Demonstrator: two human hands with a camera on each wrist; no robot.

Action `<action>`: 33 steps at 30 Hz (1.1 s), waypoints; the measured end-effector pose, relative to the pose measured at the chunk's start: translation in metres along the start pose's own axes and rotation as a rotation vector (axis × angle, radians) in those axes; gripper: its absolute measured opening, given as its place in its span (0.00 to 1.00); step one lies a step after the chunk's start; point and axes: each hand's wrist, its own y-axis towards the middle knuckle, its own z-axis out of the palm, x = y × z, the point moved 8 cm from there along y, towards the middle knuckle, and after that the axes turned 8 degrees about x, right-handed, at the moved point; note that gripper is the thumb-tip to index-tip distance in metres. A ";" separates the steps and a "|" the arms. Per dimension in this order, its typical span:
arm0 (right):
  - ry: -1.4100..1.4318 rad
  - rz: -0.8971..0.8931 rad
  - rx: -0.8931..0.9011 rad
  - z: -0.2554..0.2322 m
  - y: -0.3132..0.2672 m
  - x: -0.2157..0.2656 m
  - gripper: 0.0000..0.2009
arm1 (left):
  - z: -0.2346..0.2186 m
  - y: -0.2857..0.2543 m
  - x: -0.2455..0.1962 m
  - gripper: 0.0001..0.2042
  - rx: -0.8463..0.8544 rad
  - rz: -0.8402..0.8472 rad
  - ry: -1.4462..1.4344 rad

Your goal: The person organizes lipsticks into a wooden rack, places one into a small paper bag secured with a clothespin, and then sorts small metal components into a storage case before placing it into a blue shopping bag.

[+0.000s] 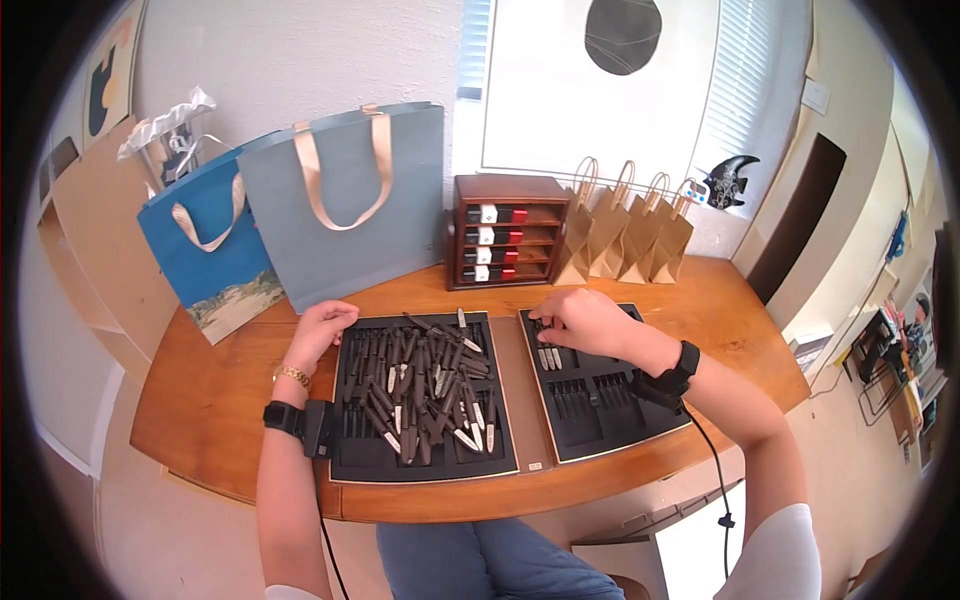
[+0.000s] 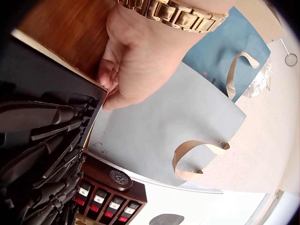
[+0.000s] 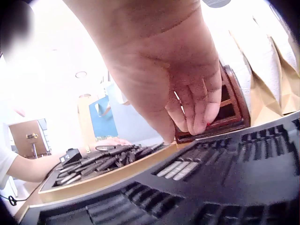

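Two black slotted trays lie side by side on the table. A heap of slim dark-handled pieces with silver ends (image 1: 420, 385), like small knives, covers the left tray (image 1: 345, 468). My left hand (image 1: 322, 330) rests at that tray's far left corner, fingers loosely curled; in the left wrist view its fingertips (image 2: 107, 104) are right at the corner edge. My right hand (image 1: 592, 322) bends over the far left of the right tray (image 1: 620, 362). Several silver ends (image 3: 177, 170) lie in a row in slots just below its fingertips. I cannot tell whether it pinches a piece.
Behind the trays stands a dark wooden cabinet (image 1: 508, 187) with black, white and red boxes on shelves. Brown paper bags (image 1: 625, 235) are right of it. A large grey bag (image 1: 345, 235) and a blue bag (image 1: 205, 245) stand left. Cables (image 1: 722, 490) hang from both wrist cameras.
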 end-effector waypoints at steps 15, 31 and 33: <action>-0.188 -0.369 -0.032 0.020 0.089 0.068 0.14 | 0.000 0.004 0.001 0.08 -0.017 0.013 0.014; 0.321 0.045 0.070 0.005 -0.002 -0.040 0.09 | 0.000 0.004 0.002 0.08 0.002 0.020 0.000; 0.487 0.132 0.118 0.019 -0.017 -0.053 0.13 | -0.001 0.002 0.000 0.08 -0.007 0.014 0.005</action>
